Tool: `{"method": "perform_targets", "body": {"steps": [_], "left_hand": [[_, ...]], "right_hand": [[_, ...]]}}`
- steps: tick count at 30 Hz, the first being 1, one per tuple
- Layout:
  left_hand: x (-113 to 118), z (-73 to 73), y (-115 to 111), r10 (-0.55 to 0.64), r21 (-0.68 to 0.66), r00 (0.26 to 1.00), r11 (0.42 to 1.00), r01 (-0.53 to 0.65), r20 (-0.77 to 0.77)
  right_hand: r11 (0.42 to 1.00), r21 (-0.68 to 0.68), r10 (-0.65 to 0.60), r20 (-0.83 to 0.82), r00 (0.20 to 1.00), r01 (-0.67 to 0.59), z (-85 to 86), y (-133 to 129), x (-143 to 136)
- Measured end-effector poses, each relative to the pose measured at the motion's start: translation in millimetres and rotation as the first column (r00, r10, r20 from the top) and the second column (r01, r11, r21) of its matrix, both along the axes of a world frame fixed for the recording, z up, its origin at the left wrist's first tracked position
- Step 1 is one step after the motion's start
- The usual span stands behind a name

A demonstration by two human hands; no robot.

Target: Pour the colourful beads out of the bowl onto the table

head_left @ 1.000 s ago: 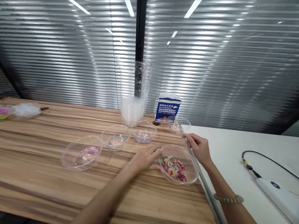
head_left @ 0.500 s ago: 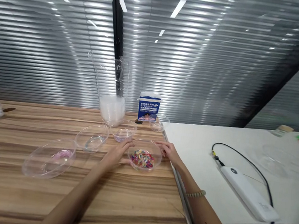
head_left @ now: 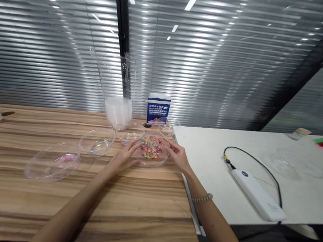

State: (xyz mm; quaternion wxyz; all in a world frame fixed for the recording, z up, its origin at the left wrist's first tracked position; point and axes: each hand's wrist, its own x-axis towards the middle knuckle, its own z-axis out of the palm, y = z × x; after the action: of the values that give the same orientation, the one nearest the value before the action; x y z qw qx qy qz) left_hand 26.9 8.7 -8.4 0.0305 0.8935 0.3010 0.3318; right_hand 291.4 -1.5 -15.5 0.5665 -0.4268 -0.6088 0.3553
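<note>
Between my hands is a clear plastic bowl (head_left: 151, 162) with many small multicoloured pieces (head_left: 151, 147) in it, too small to name. The bowl is tilted, so its inside faces me. My left hand (head_left: 125, 156) grips its left rim, and my right hand (head_left: 177, 155) grips the right rim, fingers closed on the edge. Just left of my left hand stand a bowl with a purplish tint (head_left: 130, 136) and a clear bowl (head_left: 97, 143). Further left, another clear bowl (head_left: 53, 163) has something pink (head_left: 68, 157) in it.
A stack of clear bowls (head_left: 118, 112) in a plastic bag stands at the back. Beside it are a blue box (head_left: 158, 111) and another clear bowl (head_left: 172, 127). On the white table (head_left: 203, 160) at right lie a white power strip-like device (head_left: 258, 195) with a black cable and several clear lids or bowls.
The bowl of coloured pieces has tipped towards me and risen slightly in view, with both hands on its rim. The camera view has shifted a little.
</note>
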Motion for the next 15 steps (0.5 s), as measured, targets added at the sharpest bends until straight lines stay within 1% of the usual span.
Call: {"method": "perform_targets", "body": {"steps": [2, 4, 6, 9, 12, 15], "left_hand": [[-3, 3.0, -1, -0.016, 0.015, 1.0, 1.0, 0.017, -0.012], [-5, 4.2, -2, -0.011, 0.029, 1.0, 1.0, 0.011, 0.009], [-6, 2.4, -3, 0.024, 0.023, 0.998, 0.999, -0.025, 0.066], [-4, -4.0, -3, 0.09, 0.024, 0.978, 0.995, -0.096, 0.187], [0, -8.9, -4, 0.149, 0.04, 0.947, 0.985, -0.168, 0.286], [4, -9.8, -6, 0.19, 0.025, 0.919, 0.977, -0.211, 0.344]], "right_hand": [[0.999, 0.046, -0.024, 0.015, 1.0, 0.023, -1.5, -1, -1], [0.996, 0.082, -0.044, 0.044, 0.998, 0.04, -2.7, -2, -2], [0.992, 0.121, -0.049, 0.085, 0.995, 0.038, -3.4, -3, -4], [0.982, 0.187, -0.055, 0.138, 0.989, 0.028, -2.6, -6, -7], [0.965, 0.26, -0.078, 0.194, 0.978, 0.025, 1.8, -10, -12], [0.944, 0.328, -0.128, 0.287, 0.949, 0.028, 7.3, -16, -15]]}}
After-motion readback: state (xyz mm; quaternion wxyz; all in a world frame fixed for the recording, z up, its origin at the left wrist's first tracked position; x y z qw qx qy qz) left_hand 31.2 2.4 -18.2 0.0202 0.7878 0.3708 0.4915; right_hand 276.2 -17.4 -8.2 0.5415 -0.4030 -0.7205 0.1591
